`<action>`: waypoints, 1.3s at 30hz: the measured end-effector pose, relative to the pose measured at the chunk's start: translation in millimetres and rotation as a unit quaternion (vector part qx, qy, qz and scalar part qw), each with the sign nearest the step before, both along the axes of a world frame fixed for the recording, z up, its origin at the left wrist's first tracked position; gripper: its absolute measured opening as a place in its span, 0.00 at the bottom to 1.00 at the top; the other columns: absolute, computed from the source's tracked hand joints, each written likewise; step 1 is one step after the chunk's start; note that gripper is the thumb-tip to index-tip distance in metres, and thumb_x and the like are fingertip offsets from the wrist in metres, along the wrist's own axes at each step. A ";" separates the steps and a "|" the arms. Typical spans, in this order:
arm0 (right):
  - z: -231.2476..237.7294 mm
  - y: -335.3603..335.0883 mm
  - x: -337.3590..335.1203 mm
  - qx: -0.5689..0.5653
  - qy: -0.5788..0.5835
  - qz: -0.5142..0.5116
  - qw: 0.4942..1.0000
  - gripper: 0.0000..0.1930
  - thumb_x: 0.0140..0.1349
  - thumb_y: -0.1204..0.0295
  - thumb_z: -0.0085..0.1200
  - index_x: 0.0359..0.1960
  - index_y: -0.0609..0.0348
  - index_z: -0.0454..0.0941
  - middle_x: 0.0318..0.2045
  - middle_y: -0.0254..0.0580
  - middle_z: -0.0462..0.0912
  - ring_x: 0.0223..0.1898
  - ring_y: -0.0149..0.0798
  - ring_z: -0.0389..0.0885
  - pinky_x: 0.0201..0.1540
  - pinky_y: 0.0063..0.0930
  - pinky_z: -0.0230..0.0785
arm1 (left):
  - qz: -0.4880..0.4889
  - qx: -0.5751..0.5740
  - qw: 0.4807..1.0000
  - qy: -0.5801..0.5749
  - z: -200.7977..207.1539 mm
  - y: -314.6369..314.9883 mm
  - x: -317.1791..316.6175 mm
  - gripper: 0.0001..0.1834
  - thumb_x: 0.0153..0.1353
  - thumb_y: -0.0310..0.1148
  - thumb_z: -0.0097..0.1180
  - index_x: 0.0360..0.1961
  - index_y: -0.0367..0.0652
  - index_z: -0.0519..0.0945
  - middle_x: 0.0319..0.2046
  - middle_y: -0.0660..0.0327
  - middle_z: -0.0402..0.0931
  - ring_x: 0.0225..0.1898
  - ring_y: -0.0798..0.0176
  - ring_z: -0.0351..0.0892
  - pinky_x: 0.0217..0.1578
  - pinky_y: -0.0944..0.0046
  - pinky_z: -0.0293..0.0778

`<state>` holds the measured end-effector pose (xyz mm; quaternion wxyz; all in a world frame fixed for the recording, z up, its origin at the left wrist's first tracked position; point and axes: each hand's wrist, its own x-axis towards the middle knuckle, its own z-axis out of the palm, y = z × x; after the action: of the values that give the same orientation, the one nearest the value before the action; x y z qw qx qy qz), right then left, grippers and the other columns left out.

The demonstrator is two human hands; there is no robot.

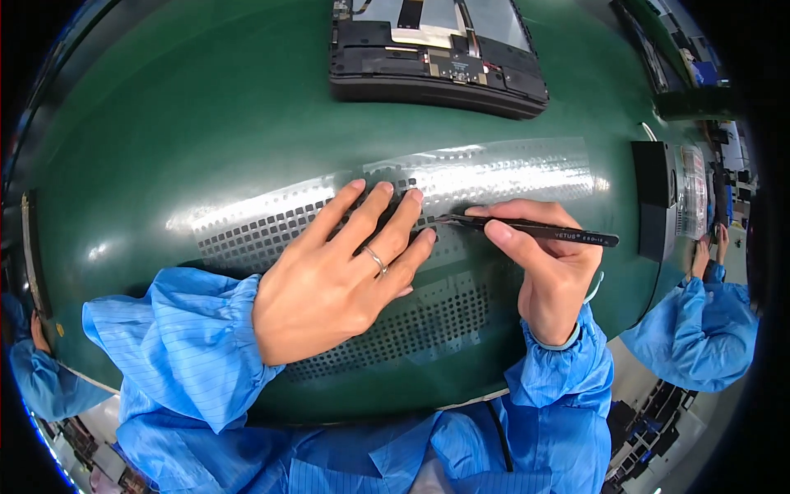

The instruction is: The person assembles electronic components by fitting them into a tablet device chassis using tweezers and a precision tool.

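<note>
My left hand point(337, 276) lies spread, palm down, across a clear sheet of small dark square pads point(263, 229). A ring is on one of its fingers. In my right hand point(547, 263) is a pair of black tweezers point(559, 231), pinched between thumb and fingers. The tweezer tips touch or hover at the pads just right of my left fingertips; I cannot tell if they grip one. Right of the dark pads the clear sheet point(527, 169) continues with pale square outlines. Nearer to me lies a second clear sheet with rows of small dark pads point(428, 325).
An opened black device point(440, 70) with exposed circuit board and cables sits at the far side of the green table point(164, 148). To the right stand a black box point(656, 198) and a clear plastic tray point(693, 189). Blue-sleeved people work at far right point(699, 329) and far left point(45, 362).
</note>
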<state>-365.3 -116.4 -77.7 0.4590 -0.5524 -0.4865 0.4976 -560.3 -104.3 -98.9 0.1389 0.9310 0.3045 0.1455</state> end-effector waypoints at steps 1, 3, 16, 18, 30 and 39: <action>0.2 0.1 -0.5 -0.003 0.006 -0.007 1.000 0.07 0.49 0.83 0.53 0.31 0.71 0.75 0.28 0.42 0.78 0.30 0.29 0.75 0.35 0.18 0.66 | 0.001 0.000 1.000 0.005 0.3 0.0 -0.1 0.32 0.34 0.34 0.63 0.47 0.43 0.71 0.53 0.51 0.60 0.51 0.48 0.63 0.51 0.50 0.61; 0.4 0.4 -0.5 -0.001 0.006 -0.006 1.000 0.07 0.49 0.83 0.53 0.32 0.71 0.75 0.29 0.43 0.78 0.30 0.29 0.75 0.35 0.18 0.67 | 0.001 -0.003 1.000 0.009 0.3 -0.3 -0.2 0.33 0.33 0.34 0.63 0.47 0.43 0.71 0.53 0.52 0.60 0.51 0.48 0.63 0.51 0.50 0.61; 1.1 -2.1 -2.3 0.000 0.024 -0.007 1.000 0.07 0.49 0.84 0.52 0.32 0.71 0.74 0.30 0.45 0.79 0.31 0.29 0.75 0.36 0.18 0.67 | -0.001 0.006 1.000 0.017 1.0 -2.0 -0.7 0.33 0.33 0.35 0.62 0.47 0.43 0.71 0.53 0.51 0.60 0.51 0.48 0.63 0.51 0.50 0.62; 2.8 -1.9 -2.7 0.002 0.019 -0.005 1.000 0.07 0.49 0.84 0.52 0.32 0.71 0.74 0.30 0.45 0.79 0.31 0.29 0.75 0.36 0.18 0.67 | 0.000 0.006 1.000 0.017 2.3 -2.0 -1.2 0.33 0.33 0.35 0.62 0.47 0.43 0.71 0.53 0.51 0.60 0.51 0.48 0.63 0.51 0.50 0.62; 5.9 8.7 3.1 -0.009 0.065 -0.039 0.997 0.06 0.46 0.83 0.52 0.28 0.70 0.75 0.26 0.48 0.79 0.29 0.34 0.75 0.36 0.22 0.66 | 0.000 0.007 0.999 0.031 2.8 0.2 -1.8 0.32 0.34 0.36 0.62 0.47 0.43 0.70 0.53 0.51 0.59 0.51 0.48 0.63 0.52 0.50 0.61; 10.2 83.4 50.6 0.105 0.209 -0.104 0.967 0.07 0.50 0.76 0.51 0.28 0.68 0.74 0.27 0.46 0.77 0.33 0.38 0.76 0.44 0.28 0.65 | 0.206 0.014 0.974 -0.096 15.7 68.5 -11.9 0.28 0.45 0.28 0.58 0.50 0.42 0.67 0.48 0.48 0.65 0.47 0.47 0.67 0.47 0.59 0.64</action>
<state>-314.7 -33.0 -67.5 0.6548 -0.4324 -0.3697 0.4976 -572.2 -35.9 -83.3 0.1217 0.8319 0.4724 0.2644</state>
